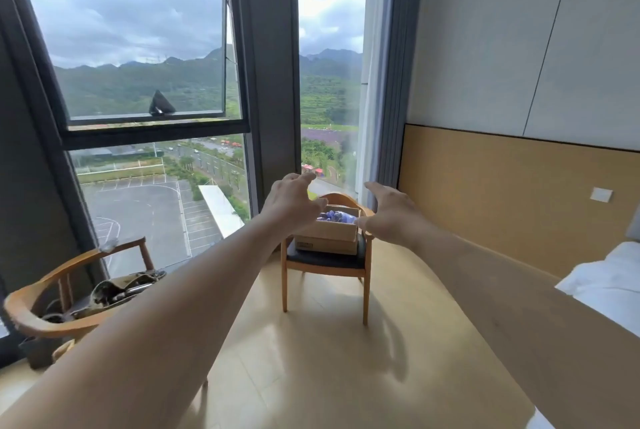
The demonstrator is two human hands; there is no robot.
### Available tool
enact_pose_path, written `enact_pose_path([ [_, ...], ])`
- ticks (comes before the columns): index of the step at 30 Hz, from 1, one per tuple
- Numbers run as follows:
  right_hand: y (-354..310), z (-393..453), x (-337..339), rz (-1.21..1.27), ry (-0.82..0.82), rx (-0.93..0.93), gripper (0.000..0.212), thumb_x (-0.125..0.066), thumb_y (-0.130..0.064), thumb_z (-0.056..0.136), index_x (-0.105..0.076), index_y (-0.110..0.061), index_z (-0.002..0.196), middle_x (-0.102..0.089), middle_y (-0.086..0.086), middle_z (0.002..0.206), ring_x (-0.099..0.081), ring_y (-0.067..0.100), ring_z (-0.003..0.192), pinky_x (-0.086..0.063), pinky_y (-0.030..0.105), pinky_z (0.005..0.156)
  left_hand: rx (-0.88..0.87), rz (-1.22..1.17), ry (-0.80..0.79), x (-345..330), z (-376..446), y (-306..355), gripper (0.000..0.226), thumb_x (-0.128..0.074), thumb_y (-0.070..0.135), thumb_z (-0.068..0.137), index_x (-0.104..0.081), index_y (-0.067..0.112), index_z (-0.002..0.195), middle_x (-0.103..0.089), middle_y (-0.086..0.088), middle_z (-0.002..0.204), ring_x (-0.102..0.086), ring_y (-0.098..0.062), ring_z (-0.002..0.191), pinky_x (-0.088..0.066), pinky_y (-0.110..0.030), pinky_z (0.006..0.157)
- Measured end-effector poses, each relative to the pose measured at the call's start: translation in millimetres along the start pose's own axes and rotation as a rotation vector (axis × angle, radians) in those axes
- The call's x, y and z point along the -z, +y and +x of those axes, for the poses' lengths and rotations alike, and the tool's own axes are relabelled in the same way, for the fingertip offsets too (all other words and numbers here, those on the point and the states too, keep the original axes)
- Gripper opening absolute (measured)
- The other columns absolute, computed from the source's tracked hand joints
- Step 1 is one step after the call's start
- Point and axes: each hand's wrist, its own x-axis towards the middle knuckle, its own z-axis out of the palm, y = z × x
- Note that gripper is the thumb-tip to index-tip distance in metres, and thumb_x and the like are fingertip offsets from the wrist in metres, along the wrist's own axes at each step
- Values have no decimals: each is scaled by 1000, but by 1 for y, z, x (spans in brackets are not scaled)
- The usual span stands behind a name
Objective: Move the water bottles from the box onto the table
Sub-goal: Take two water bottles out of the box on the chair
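An open cardboard box (329,236) sits on the dark seat of a wooden chair (325,262) near the window. Blue-labelled water bottles (336,216) show inside it, packed together. My left hand (292,201) is stretched out in front of the box's left side, fingers spread and relaxed, holding nothing. My right hand (389,212) reaches forward at the box's right side, fingers extended, also holding nothing. Whether either hand touches the box cannot be told. No table is in view.
A second wooden chair (69,297) with a dark bag on it stands at the left by the tall window (145,82). A bed with white linen (609,276) lies at the right below a wood-panelled wall. Pale wooden floor (311,359) stretches between me and the box's chair.
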Motion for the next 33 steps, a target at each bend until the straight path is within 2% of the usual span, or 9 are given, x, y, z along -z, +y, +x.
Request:
enact_pose_path([
  [4, -8, 91, -20, 8, 25, -17, 84, -71, -36, 83, -27, -29, 153, -39, 3, 154, -38, 28, 137, -40, 38, 99, -14, -32, 6, -6, 97, -33, 64, -63, 45, 91, -39, 32, 149, -40, -2, 155, -35, -27, 140, -35, -46, 112],
  [9, 7, 189, -56, 7, 5, -55, 84, -72, -36, 82, -27, -31, 153, -39, 1, 154, -39, 27, 136, -38, 33, 91, -1, -31, -24, -39, 186, -70, 66, -64, 46, 90, -39, 32, 150, -40, 0, 154, -37, -26, 139, -35, -45, 110],
  [13, 28, 263, -90, 12, -37, -96, 84, -71, -36, 83, -27, -29, 154, -36, 2, 156, -37, 27, 139, -42, 39, 99, 13, -18, -37, -69, 256, -101, 66, -64, 47, 91, -39, 32, 150, -41, 0, 154, -36, -26, 139, -35, -45, 110],
  [18, 59, 366, -125, 4, -35, -66, 82, -69, -38, 85, -27, -28, 154, -37, 2, 155, -37, 27, 139, -40, 38, 102, 2, 1, -16, -113, 356, -130, 65, -64, 46, 91, -40, 31, 150, -42, -2, 153, -37, -28, 139, -36, -45, 109],
  [27, 125, 584, -150, 0, -61, -70, 80, -69, -37, 85, -29, -26, 153, -41, 7, 153, -42, 29, 136, -40, 36, 100, 12, 43, -29, -184, 560, -148, 64, -62, 45, 93, -40, 27, 150, -41, -4, 154, -37, -27, 140, -33, -44, 112],
  [33, 158, 691, -184, 43, -97, -85, 78, -68, -35, 85, -31, -29, 152, -44, 7, 151, -45, 28, 133, -41, 34, 96, 42, 70, -63, -228, 668, -174, 65, -61, 44, 93, -39, 26, 151, -41, -5, 154, -37, -29, 140, -33, -45, 112],
])
